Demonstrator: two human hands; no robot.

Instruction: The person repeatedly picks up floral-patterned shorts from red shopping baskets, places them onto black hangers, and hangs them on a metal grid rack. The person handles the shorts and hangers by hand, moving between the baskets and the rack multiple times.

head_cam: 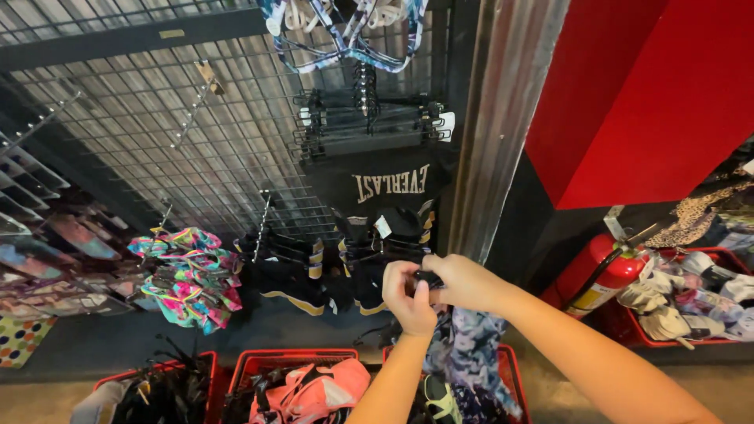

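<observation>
A small black hanger clip (428,278) is pinched between both hands, right in front of the wire grid wall (157,133), and a blue-patterned garment (471,353) is left dangling from it so the fabric hangs free while the clip gets worked. The left hand (410,298) is curled up from below with thumb and fingers closed on the clip; the right hand (463,283) is brought in from the side, fingers folded over the top, forearm stretched out toward the lower right. Both hands are kept tight together, nothing spread. Below the grid, red baskets (302,360) are stuffed with loose clothes, handy for grabbing. On the grid itself, black shorts (377,235) and colourful swimwear (188,275) are hung on hooks so they can be seen. A red fire extinguisher (605,275) is parked off to the right of the grid.
</observation>
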